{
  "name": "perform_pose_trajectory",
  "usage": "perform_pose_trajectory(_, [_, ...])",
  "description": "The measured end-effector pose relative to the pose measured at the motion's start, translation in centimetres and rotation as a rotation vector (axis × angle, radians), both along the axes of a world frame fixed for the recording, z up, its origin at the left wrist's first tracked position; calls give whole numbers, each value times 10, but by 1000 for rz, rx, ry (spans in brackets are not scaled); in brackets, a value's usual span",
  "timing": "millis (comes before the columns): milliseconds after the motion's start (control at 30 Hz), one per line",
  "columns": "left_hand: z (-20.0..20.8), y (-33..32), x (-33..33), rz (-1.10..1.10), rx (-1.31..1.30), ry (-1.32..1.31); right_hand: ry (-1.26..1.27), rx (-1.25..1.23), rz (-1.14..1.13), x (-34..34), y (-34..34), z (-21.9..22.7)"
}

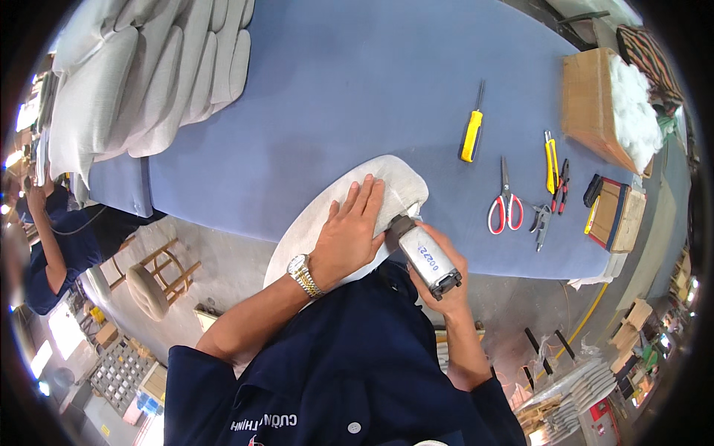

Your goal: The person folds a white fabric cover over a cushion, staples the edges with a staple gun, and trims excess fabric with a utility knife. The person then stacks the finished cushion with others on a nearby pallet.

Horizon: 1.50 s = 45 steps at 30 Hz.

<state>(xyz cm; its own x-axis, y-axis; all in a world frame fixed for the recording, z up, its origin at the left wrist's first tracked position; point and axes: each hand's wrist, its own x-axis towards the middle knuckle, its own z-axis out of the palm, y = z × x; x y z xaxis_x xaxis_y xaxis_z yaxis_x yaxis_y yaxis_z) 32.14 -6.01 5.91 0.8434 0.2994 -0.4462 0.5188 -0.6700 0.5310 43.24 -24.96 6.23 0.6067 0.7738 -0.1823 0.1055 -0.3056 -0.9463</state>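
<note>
The left hand (349, 234) lay flat, fingers spread, on a pale upholstered pad (335, 215) at the blue bench's (357, 89) near edge. The right hand (439, 279) had its grip clamped around a grey cylindrical power tool (425, 256) touching the pad's edge.

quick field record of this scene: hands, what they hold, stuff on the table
left hand: flat, palm down on the grey cushion
right hand: gripping a grey power tool, nose at the cushion edge
surface: blue table
tools to the right: yellow-handled screwdriver, red scissors, yellow-handled pliers
far right: cardboard box of white stuffing
far left: stack of grey cushions
</note>
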Motion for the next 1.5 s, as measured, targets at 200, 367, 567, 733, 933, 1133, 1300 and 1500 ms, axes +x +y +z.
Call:
perform_pose_trajectory(200, [0,2,4,27,-5,11,31,-31,32,6,9,4])
perform_pose_trajectory(367, [1,6,1,27,-14,-3,-26,17,4,-2,-1,-11])
perform_pose_trajectory(567, [3,7,1,27,-56,10,31,-3,60,-3,-4,-4])
perform_pose_trajectory(733, [3,0,6,51,-27,10,15,-50,53,-3,9,5])
perform_pose_trajectory(933, [4,7,4,44,-44,10,49,-46,-3,-11,8,-1])
perform_pose_trajectory(1133, [4,10,3,32,-49,-13,60,26,-10,-20,-1,-7])
perform_pose_trajectory(1300, [3,11,2,27,-54,-17,52,-41,89,-14,-1,-1])
perform_pose_trajectory(1500, [-1,6,3,85,-37,-64,20,-172,91,-12,18,24])
